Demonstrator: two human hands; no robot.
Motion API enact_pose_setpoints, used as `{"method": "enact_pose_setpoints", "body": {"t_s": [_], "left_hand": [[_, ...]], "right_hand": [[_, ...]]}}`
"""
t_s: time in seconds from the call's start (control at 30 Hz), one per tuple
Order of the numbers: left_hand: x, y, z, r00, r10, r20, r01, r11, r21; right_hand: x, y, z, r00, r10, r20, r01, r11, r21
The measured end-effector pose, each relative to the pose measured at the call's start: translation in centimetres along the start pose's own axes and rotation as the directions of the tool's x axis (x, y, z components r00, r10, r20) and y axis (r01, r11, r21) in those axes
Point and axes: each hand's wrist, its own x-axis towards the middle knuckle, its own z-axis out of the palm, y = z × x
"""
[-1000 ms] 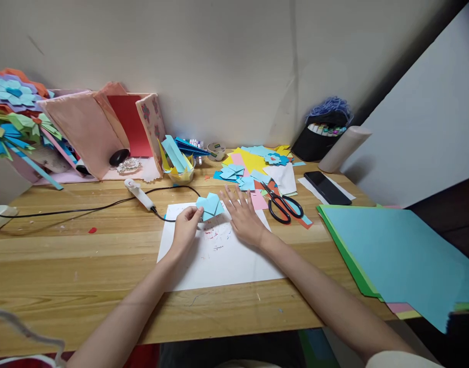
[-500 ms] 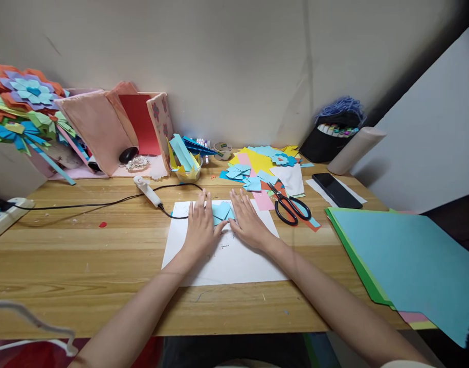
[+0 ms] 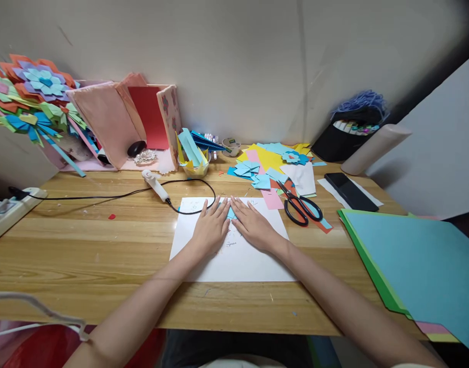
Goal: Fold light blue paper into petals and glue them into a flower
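Note:
On a white sheet of paper [image 3: 242,268] lies a small light-blue folded paper piece [image 3: 231,212], mostly covered by my hands. My left hand [image 3: 211,227] rests flat on its left side, fingers stretched away from me. My right hand [image 3: 255,225] lies flat over its right side, and the fingertips of both hands nearly meet at the top. Only a small blue patch shows between the hands. Pen marks are on the white sheet. A white glue gun [image 3: 155,186] with a black cord lies left of the sheet, and black-handled scissors [image 3: 301,204] lie to its right.
Blue and yellow paper pieces [image 3: 265,158] are heaped behind the sheet. A phone [image 3: 349,191] and a stack of coloured paper [image 3: 410,255] lie at the right. A power strip [image 3: 17,214] sits left. Paper flowers [image 3: 46,82] and a pink box [image 3: 104,122] stand at the back left.
My hands have moved closer together over the blue folded paper, so less of it shows. The whole view has shifted slightly, with things appearing further right.

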Motion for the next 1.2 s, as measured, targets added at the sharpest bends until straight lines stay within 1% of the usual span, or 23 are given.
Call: {"method": "enact_pose_setpoints", "body": {"t_s": [0.1, 0.2, 0.27, 0.33, 0.4, 0.5, 0.57, 0.63, 0.67, 0.7, 0.73, 0.77, 0.8, 0.83, 0.87, 0.9, 0.93, 0.97, 1.0, 1.03, 1.1, 1.13, 1.2], "left_hand": [[0.1, 0.1, 0.0, 1.0, 0.012, -0.006, -0.012, 1.0, 0.012], [0.1, 0.1, 0.0, 0.999, -0.009, -0.045, 0.009, 1.0, -0.019], [0.2, 0.0, -0.1, 0.994, -0.066, -0.085, 0.061, 0.996, -0.068], [0.3, -0.3, -0.2, 0.982, -0.147, -0.118, 0.131, 0.982, -0.134], [0.4, -0.5, -0.3, 0.969, -0.209, -0.132, 0.181, 0.963, -0.199], [0.5, -0.8, -0.5, 0.959, -0.251, -0.133, 0.207, 0.938, -0.28], [0.5, -0.9, -0.7, 0.955, -0.264, -0.137, 0.201, 0.912, -0.357], [0.6, -1.0, -0.7, 0.947, -0.288, -0.144, 0.191, 0.861, -0.471], [0.6, -1.1, -0.7, 0.937, -0.321, -0.141, 0.199, 0.818, -0.54], [0.7, -1.2, -0.7, 0.922, -0.369, -0.12, 0.222, 0.756, -0.615], [0.8, -1.2, -0.8, 0.903, -0.423, -0.073, 0.258, 0.671, -0.696], [0.9, -1.2, -0.9, 0.882, -0.472, 0.003, 0.3, 0.555, -0.776], [1.1, -1.2, -1.1, 0.863, -0.492, 0.113, 0.343, 0.408, -0.846], [1.2, -1.2, -1.3, 0.848, -0.473, 0.238, 0.385, 0.243, -0.89], [1.3, -1.1, -1.5, 0.835, -0.422, 0.354, 0.421, 0.076, -0.904], [1.3, -1.1, -1.8, 0.825, -0.356, 0.439, 0.444, -0.073, -0.893], [1.3, -1.0, -2.1, 0.821, -0.297, 0.487, 0.45, -0.189, -0.873], [1.3, -0.9, -2.3, 0.826, -0.254, 0.502, 0.44, -0.265, -0.858], [1.2, -0.8, -2.5, 0.837, -0.23, 0.496, 0.422, -0.305, -0.854], [1.1, -0.8, -2.6, 0.85, -0.222, 0.477, 0.4, -0.316, -0.86], [1.0, -0.9, -2.6, 0.874, -0.218, 0.435, 0.374, -0.274, -0.886], [0.9, -1.0, -2.5, 0.879, -0.228, 0.42, 0.368, -0.236, -0.899], [0.9, -1.1, -2.2, 0.882, -0.27, 0.387, 0.358, -0.149, -0.922]], "right_hand": [[-0.1, -0.1, 0.2, 1.0, -0.007, -0.005, 0.007, 1.0, -0.026], [-0.1, -0.1, 0.1, 0.999, 0.003, -0.054, -0.002, 1.0, 0.025], [0.1, 0.1, 0.0, 0.988, 0.07, -0.141, -0.057, 0.994, 0.097], [0.3, 0.3, -0.1, 0.961, 0.149, -0.232, -0.103, 0.975, 0.196], [0.6, 0.5, -0.2, 0.939, 0.193, -0.285, -0.1, 0.945, 0.311], [0.9, 0.8, -0.3, 0.919, 0.248, -0.306, -0.067, 0.864, 0.499], [0.9, 0.9, -0.5, 0.909, 0.303, -0.288, -0.059, 0.775, 0.629], [0.8, 0.9, -0.8, 0.908, 0.328, -0.26, -0.038, 0.683, 0.729], [0.7, 0.8, -1.1, 0.908, 0.326, -0.263, -0.019, 0.66, 0.751], [0.5, 0.6, -1.4, 0.906, 0.313, -0.286, 0.008, 0.662, 0.75], [0.3, 0.5, -1.7, 0.899, 0.291, -0.327, 0.04, 0.689, 0.724], [0.1, 0.3, -2.0, 0.886, 0.262, -0.383, 0.075, 0.734, 0.675], [-0.1, 0.1, -2.2, 0.868, 0.224, -0.443, 0.109, 0.785, 0.61], [-0.3, 0.0, -2.4, 0.852, 0.175, -0.493, 0.141, 0.83, 0.539], [-0.5, -0.2, -2.4, 0.841, 0.118, -0.528, 0.173, 0.866, 0.469], [-0.6, -0.3, -2.4, 0.836, 0.06, -0.546, 0.203, 0.89, 0.408], [-0.7, -0.3, -2.4, 0.836, 0.006, -0.549, 0.229, 0.905, 0.358], [-0.8, -0.4, -2.3, 0.84, -0.042, -0.541, 0.251, 0.915, 0.317], [-0.8, -0.4, -2.2, 0.846, -0.079, -0.528, 0.266, 0.92, 0.288], [-0.8, -0.4, -2.1, 0.852, -0.105, -0.513, 0.276, 0.923, 0.269], [-0.7, -0.6, -2.0, 0.867, -0.119, -0.485, 0.279, 0.92, 0.274], [-0.7, -0.7, -2.0, 0.872, -0.094, -0.48, 0.265, 0.916, 0.301], [-0.6, -1.0, -2.0, 0.874, 0.036, -0.485, 0.197, 0.886, 0.421]]}}
